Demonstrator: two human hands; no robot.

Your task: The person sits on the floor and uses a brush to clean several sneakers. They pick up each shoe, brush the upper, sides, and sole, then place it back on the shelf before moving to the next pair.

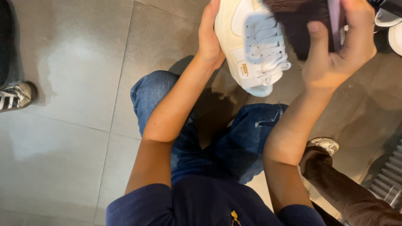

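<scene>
Head view, looking down past my knees. My left hand (209, 39) is raised in front of me, forearm angled up from a bent elbow, wrist straight; palm and fingers are wrapped on the side of a cream sneaker (247, 46), clamped on it. The sneaker hangs in the air above my jeans (234, 142), pale blue laces (264, 42) facing me, tongue end toward my lap. My right hand (339, 50) is up at the same height, forearm rising from the elbow, thumb across the front, fingers closed on a brush (301, 21). Its dark bristles lie against the sneaker's upper by the laces. Grey tiled floor (75, 83) below. Someone else's striped shoe (16, 96) at the left edge; a brown sleeve (343, 192) at lower right.
</scene>
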